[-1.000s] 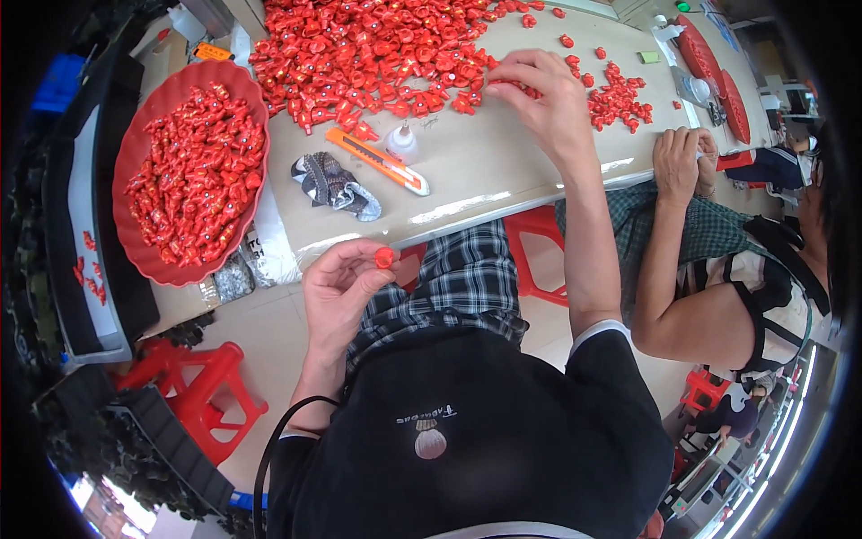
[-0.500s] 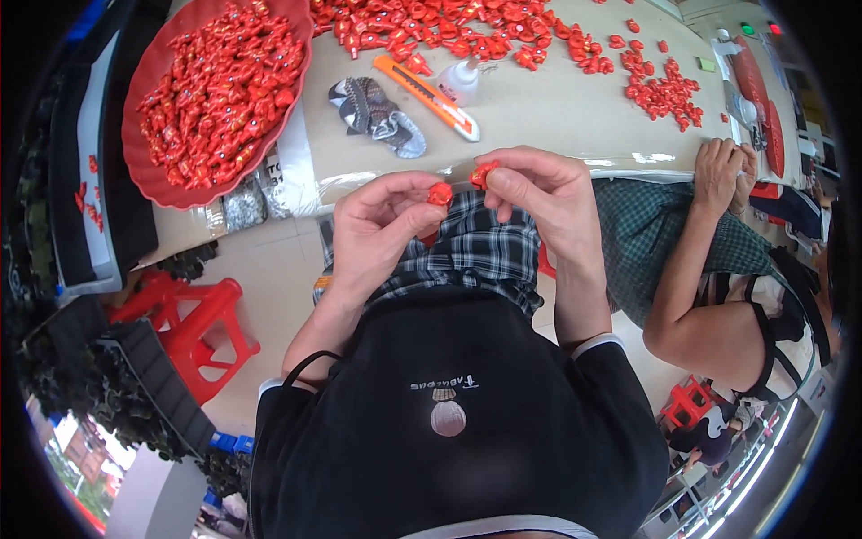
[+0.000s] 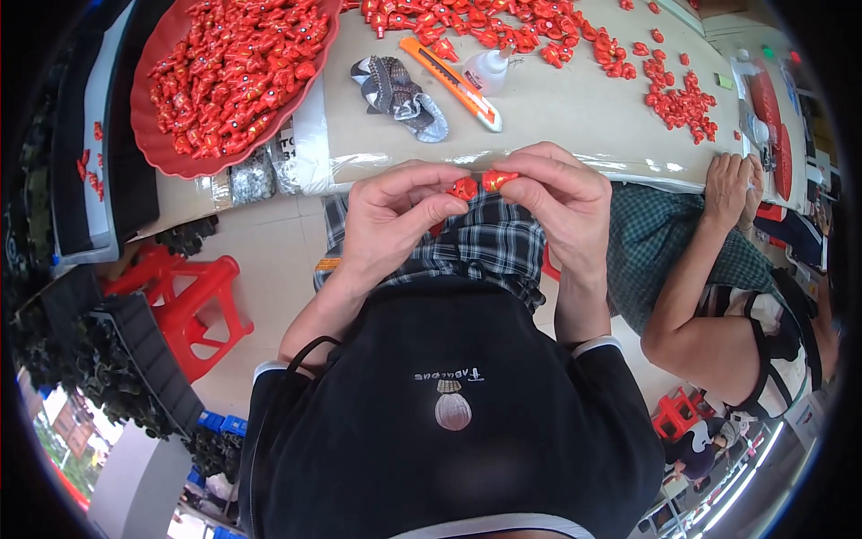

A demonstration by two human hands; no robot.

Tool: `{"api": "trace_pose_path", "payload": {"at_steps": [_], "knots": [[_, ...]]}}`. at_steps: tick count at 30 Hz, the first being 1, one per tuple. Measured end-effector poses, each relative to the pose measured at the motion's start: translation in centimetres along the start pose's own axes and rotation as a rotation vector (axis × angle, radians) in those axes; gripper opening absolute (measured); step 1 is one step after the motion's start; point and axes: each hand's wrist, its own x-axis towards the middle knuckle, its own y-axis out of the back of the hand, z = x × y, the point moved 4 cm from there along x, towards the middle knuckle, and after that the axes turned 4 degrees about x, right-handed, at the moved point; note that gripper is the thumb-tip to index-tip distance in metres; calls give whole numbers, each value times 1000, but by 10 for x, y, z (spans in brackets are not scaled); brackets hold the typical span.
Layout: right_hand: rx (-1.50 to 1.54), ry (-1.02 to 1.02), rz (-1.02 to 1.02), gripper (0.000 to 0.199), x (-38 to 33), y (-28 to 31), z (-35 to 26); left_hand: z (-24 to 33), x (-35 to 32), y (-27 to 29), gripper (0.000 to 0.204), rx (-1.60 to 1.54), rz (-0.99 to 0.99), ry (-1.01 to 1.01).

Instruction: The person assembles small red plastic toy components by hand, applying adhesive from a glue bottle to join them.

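Between thumb and fingers, my left hand [image 3: 400, 211] pinches a small rounded red plastic piece [image 3: 463, 189]. A second red piece with gold marks [image 3: 496, 181] is gripped by my right hand [image 3: 567, 202]. Both pieces face each other above my lap, just off the table's near edge, almost end to end; I cannot tell whether they touch. Past my hands on the table lie an orange utility knife [image 3: 453, 85], a small glue-like bottle [image 3: 486, 72] with a pale tip, and a folded grey patterned cloth piece [image 3: 400, 99].
A red scalloped basin [image 3: 148, 135] heaped with small red figures stands at the table's left. Loose red parts [image 3: 682, 108] spread along the far side and right. A co-worker's arm [image 3: 696, 260] rests at the right edge. Red stools [image 3: 193, 305] stand on the floor at left.
My hands have come closer together, so the two red pieces now nearly meet. The whole view has shifted slightly, with the table items appearing farther right.
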Motion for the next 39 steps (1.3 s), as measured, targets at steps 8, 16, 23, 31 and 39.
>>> {"api": "trace_pose_path", "payload": {"at_steps": [8,16,23,31,39], "knots": [[-228,87,-124,21,-2,-2,-7,5,-1,-4,23,46,-29,-83],[-229,109,-131,24,-5,-3,-7,11,-1,-3,24,252,-22,-175],[-302,149,-82,24,-11,-10,-5,16,-2,-3,25,470,27,-354],[-156,201,-3,23,-17,-15,5,19,-6,-4,27,596,99,-556],[-147,133,1,24,-19,-18,14,16,-7,1,27,638,86,-549]]}}
